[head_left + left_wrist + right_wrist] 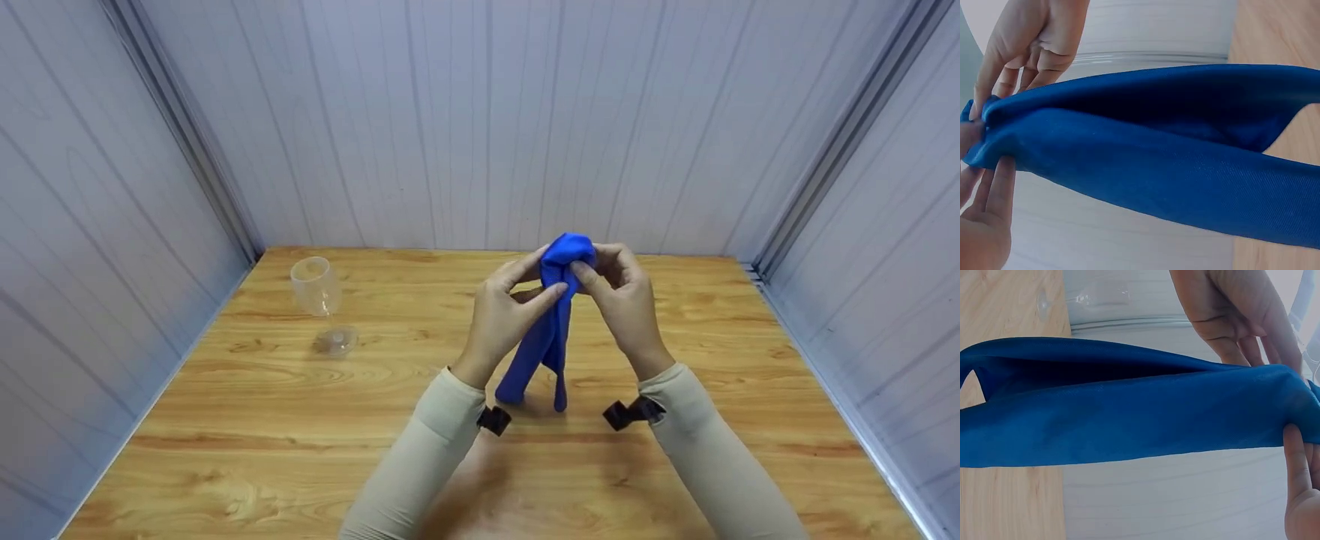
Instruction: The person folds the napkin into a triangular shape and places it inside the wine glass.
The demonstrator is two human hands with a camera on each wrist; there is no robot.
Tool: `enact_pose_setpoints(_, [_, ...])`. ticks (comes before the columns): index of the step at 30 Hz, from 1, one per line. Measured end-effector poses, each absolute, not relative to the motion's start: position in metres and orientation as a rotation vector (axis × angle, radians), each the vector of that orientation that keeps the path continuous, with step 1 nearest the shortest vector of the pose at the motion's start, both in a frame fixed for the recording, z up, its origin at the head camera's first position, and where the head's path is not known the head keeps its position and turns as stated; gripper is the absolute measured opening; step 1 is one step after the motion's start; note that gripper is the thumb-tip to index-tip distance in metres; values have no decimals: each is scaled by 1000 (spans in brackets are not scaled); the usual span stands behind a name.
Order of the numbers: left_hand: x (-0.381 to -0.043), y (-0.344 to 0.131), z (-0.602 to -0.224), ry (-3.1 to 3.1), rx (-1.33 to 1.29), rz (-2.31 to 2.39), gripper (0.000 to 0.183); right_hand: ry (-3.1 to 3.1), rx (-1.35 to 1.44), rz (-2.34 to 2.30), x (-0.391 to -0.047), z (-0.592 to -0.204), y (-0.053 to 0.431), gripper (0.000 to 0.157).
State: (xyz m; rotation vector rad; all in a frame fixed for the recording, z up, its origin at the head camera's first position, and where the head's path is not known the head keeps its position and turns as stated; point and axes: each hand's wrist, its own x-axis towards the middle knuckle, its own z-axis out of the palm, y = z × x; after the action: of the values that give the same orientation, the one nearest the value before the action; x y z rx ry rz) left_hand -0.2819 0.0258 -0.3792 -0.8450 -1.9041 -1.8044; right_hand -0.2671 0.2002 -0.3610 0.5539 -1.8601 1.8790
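Note:
A strip of shiny blue cloth (538,345) hangs upright between both hands, bunched at the top, its two tails falling toward the table. My left hand (499,311) pinches the bunched part from the left, thumb in front. From the right, my right hand (628,306) grips the same bunch, its thumb pressed into the fold. Seen from the left wrist, the cloth (1145,169) spreads into two layers with a dark hollow between them. In the right wrist view, a finger of the right hand (1300,495) lies against the cloth's edge.
A clear stemmed glass (316,289) stands upright at the back left of the wooden table (247,420). Pale panelled walls (450,127) close in the back and both sides. A small black device (495,420) is worn at each wrist.

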Motion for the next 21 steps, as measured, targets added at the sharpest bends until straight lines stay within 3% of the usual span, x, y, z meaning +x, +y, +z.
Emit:
enact_pose_setpoints(7, [-280,26,-380,-1967,-848,-1712,62,-1863,569,1888,-274,-369,203,28])
enact_pose_setpoints(21, [-272,27,-370,-1916,-764,-1763,42,-1909,573,1937,-273,-373,201,30])
